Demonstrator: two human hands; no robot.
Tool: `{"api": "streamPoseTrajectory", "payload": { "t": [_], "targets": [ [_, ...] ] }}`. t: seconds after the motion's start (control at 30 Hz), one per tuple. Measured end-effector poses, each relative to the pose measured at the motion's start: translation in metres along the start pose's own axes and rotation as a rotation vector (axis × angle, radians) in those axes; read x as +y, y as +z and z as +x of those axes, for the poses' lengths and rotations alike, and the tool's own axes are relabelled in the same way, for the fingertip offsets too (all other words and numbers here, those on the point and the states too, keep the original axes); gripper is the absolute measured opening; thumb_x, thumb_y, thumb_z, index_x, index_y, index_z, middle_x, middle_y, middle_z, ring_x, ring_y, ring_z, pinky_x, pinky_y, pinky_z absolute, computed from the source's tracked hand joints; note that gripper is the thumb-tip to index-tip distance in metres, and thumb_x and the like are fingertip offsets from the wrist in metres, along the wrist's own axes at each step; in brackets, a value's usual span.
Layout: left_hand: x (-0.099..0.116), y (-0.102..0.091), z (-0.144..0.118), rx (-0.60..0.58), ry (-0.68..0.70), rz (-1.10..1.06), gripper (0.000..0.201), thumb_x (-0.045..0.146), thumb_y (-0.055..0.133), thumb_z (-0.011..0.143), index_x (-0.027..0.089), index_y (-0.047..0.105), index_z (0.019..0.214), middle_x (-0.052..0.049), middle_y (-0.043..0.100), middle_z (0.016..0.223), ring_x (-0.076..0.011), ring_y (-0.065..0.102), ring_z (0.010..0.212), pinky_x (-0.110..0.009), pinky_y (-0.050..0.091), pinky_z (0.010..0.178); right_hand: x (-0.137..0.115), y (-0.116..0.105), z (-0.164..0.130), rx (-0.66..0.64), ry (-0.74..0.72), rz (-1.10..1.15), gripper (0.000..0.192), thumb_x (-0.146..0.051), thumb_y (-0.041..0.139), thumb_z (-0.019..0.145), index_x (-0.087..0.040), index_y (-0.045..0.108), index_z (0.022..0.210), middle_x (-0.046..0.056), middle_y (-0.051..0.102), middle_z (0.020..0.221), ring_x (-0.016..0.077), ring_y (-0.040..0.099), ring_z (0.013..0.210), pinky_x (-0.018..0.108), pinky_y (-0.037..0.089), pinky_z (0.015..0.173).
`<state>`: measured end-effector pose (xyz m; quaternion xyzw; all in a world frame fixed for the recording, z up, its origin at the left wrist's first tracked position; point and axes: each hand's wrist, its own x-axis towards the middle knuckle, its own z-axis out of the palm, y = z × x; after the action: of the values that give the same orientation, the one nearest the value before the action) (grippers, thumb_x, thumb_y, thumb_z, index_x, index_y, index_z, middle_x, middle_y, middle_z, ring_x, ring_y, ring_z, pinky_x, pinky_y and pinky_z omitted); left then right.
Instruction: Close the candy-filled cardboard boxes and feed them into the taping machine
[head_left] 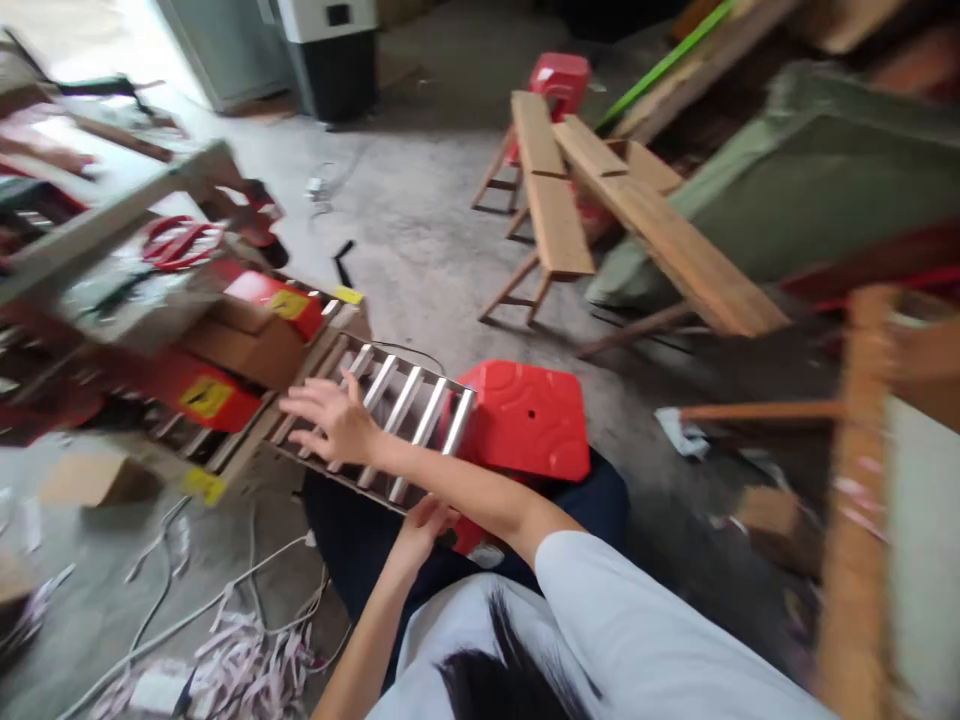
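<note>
A slatted metal rack (397, 420) with silver bars lies tilted across my lap, beside a red plastic stool (525, 415). My right hand (334, 415) reaches across to the left and rests flat on the bars with its fingers spread. My left hand (424, 522) sits at the rack's near edge, its fingers curled under the frame close to the stool. I wear a white shirt and dark trousers.
Red boxes with yellow labels (217, 385) and cardboard are piled at the left. Cables and paper strips (240, 650) litter the concrete floor. Wooden benches (559, 215) and a second red stool (561, 80) stand ahead, with a wooden frame (862, 480) at the right.
</note>
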<state>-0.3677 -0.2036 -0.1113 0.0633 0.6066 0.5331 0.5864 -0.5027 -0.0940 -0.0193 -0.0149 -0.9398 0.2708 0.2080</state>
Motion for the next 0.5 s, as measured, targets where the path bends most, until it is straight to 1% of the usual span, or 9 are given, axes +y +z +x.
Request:
{"api": "streamPoseTrajectory", "payload": {
  "t": [0.07,0.1,0.17,0.2,0.23,0.3,0.37,0.43,0.5],
  "targets": [
    [-0.01,0.002,-0.003,0.006,-0.032,0.096,0.07,0.08,0.072,0.053,0.022,0.071,0.091,-0.012,0.075,0.088,-0.0304,0.071,0.086,-0.043,0.053,0.085,0.021,-0.023,-0.086,-0.013,0.122,0.048,0.023,-0.033,0.059,0.096,-0.023,0.068,0.114,0.003,0.071,0.123,0.0173,0.059,0.121,0.047,0.017,0.121],
    [-0.013,0.005,-0.003,-0.007,-0.036,0.135,0.072,0.078,0.072,0.055,0.02,0.071,0.097,-0.012,0.075,0.09,-0.0285,0.071,0.086,-0.042,0.054,0.085,0.032,-0.041,-0.13,-0.003,0.215,0.043,0.017,-0.028,0.06,0.095,-0.022,0.07,0.107,0.001,0.074,0.113,0.0153,0.065,0.111,0.043,0.025,0.118],
    [-0.012,0.015,0.001,-0.047,-0.009,0.197,0.075,0.074,0.073,0.06,0.017,0.068,0.109,-0.011,0.076,0.094,-0.0247,0.071,0.086,-0.038,0.054,0.085,0.047,-0.088,-0.217,0.045,0.427,-0.025,0.013,-0.021,0.062,0.093,-0.02,0.072,0.1,0.002,0.077,0.102,0.0139,0.069,0.097,0.035,0.04,0.105],
    [-0.008,0.024,0.005,-0.074,0.008,0.227,0.076,0.073,0.073,0.062,0.016,0.067,0.112,-0.011,0.076,0.095,-0.0236,0.071,0.086,-0.037,0.055,0.085,0.049,-0.117,-0.258,0.09,0.536,-0.086,0.012,-0.019,0.062,0.092,-0.02,0.073,0.099,0.002,0.077,0.099,0.0144,0.07,0.094,0.033,0.044,0.098],
    [-0.003,0.035,0.009,-0.108,0.023,0.26,0.077,0.072,0.074,0.061,0.015,0.067,0.112,-0.011,0.076,0.096,-0.0232,0.072,0.087,-0.035,0.055,0.084,0.044,-0.147,-0.297,0.145,0.633,-0.163,0.013,-0.018,0.062,0.092,-0.02,0.073,0.099,0.003,0.077,0.098,0.0151,0.07,0.092,0.032,0.045,0.094],
    [0.01,0.063,0.019,-0.186,0.035,0.339,0.08,0.073,0.077,0.055,0.014,0.068,0.109,-0.011,0.075,0.094,-0.0241,0.072,0.087,-0.035,0.056,0.082,0.019,-0.21,-0.367,0.3,0.786,-0.365,0.014,-0.018,0.061,0.092,-0.021,0.072,0.101,0.003,0.077,0.099,0.0161,0.07,0.092,0.034,0.044,0.095],
    [0.023,0.097,0.026,-0.261,0.038,0.425,0.085,0.075,0.079,0.046,0.013,0.068,0.104,-0.012,0.075,0.093,-0.0254,0.072,0.087,-0.035,0.057,0.082,-0.022,-0.267,-0.427,0.517,0.929,-0.647,0.017,-0.022,0.057,0.094,-0.022,0.071,0.104,0.004,0.076,0.101,0.018,0.068,0.094,0.038,0.041,0.1],
    [0.031,0.132,0.029,-0.321,0.06,0.502,0.089,0.076,0.08,0.041,0.013,0.067,0.103,-0.012,0.075,0.092,-0.026,0.072,0.087,-0.037,0.057,0.083,-0.065,-0.311,-0.482,0.751,1.084,-0.975,0.02,-0.03,0.056,0.094,-0.021,0.068,0.108,0.008,0.073,0.106,0.0226,0.064,0.102,0.042,0.039,0.102],
    [0.031,0.168,0.03,-0.375,0.09,0.559,0.089,0.077,0.079,0.041,0.014,0.067,0.102,-0.011,0.075,0.091,-0.0266,0.072,0.089,-0.038,0.056,0.086,-0.096,-0.341,-0.536,0.925,1.275,-1.253,0.037,-0.042,0.062,0.089,-0.017,0.064,0.116,0.015,0.068,0.116,0.0305,0.058,0.112,0.048,0.037,0.102]
  ]
}}
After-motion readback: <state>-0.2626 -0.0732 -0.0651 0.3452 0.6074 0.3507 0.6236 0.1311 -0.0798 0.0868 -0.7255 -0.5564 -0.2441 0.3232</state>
